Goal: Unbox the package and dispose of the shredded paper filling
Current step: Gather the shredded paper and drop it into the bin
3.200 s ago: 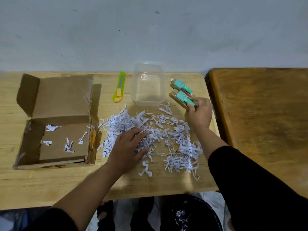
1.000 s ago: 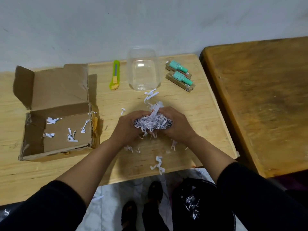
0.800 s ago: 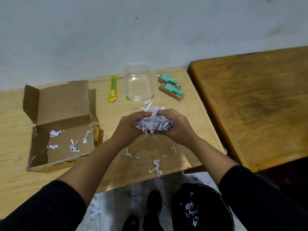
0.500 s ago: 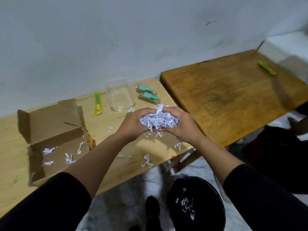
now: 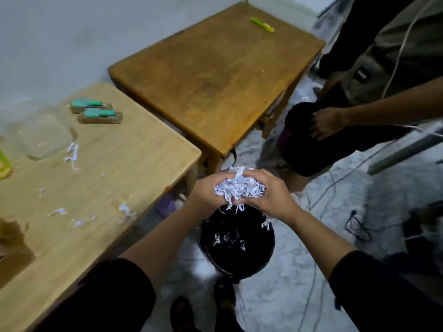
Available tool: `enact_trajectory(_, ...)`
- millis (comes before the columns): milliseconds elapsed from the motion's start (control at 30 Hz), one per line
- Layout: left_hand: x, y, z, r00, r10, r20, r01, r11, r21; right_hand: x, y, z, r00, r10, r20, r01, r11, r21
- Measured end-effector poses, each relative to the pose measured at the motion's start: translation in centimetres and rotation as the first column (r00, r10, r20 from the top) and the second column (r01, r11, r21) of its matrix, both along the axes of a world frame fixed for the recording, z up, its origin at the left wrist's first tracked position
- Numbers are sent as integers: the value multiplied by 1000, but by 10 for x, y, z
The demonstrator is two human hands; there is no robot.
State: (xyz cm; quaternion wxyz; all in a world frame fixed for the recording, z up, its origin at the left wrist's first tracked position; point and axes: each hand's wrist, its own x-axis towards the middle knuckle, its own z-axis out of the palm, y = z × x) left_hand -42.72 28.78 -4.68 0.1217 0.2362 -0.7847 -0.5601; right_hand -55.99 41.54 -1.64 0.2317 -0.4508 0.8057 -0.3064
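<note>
My left hand (image 5: 206,192) and my right hand (image 5: 273,195) are cupped together around a clump of white shredded paper (image 5: 239,188). They hold it in the air, just above the far rim of a black bin (image 5: 237,240) on the floor. A few shreds hang from my fingers, and some shreds lie inside the bin. Loose shreds (image 5: 125,209) remain on the light wooden table (image 5: 96,188). The cardboard box (image 5: 9,245) shows only as a corner at the left edge.
Two green-capped items on brown cards (image 5: 98,113) and a clear plastic tub (image 5: 40,137) lie at the table's back. A darker wooden table (image 5: 215,75) stands to the right. Another person's hand (image 5: 323,123) rests on a dark bag. Cables run across the floor.
Both hands have carried the clump of shredded paper off the table, to the right and down, until it hangs over the black bin. The view has swung right, away from the box.
</note>
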Motion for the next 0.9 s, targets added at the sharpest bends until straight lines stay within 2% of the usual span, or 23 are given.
enact_trajectory(67,-19,20,-36,997,-72,23,72,997,-11,-13,24,-36,998,-52,27,50,997,58)
enact_trajectory(167,-43,46,-92,968,-224,111,218,974,67,-27,51,-90,996,-76,51,68,986,152)
enact_trajectory(300,-54,71,-166,960,-133,245,138,990,-4,-42,72,-159,990,-92,110,58,957,285)
enact_trajectory(467,-54,89,-214,814,-166,557,248,966,-75,-45,82,-208,983,-82,166,-30,815,579)
enact_trajectory(567,-56,97,-206,721,-142,678,356,916,-187,-38,78,-207,991,-43,127,-56,730,681)
enact_trajectory(633,-59,99,-192,689,-82,720,388,881,-271,-34,76,-196,996,-18,85,-47,709,703)
enact_trajectory(767,-65,97,-159,724,11,690,418,789,-451,-33,68,-160,998,52,-23,-22,728,685)
enact_trajectory(900,-74,88,-108,752,34,658,400,770,-496,-38,55,-114,991,87,-106,4,755,656)
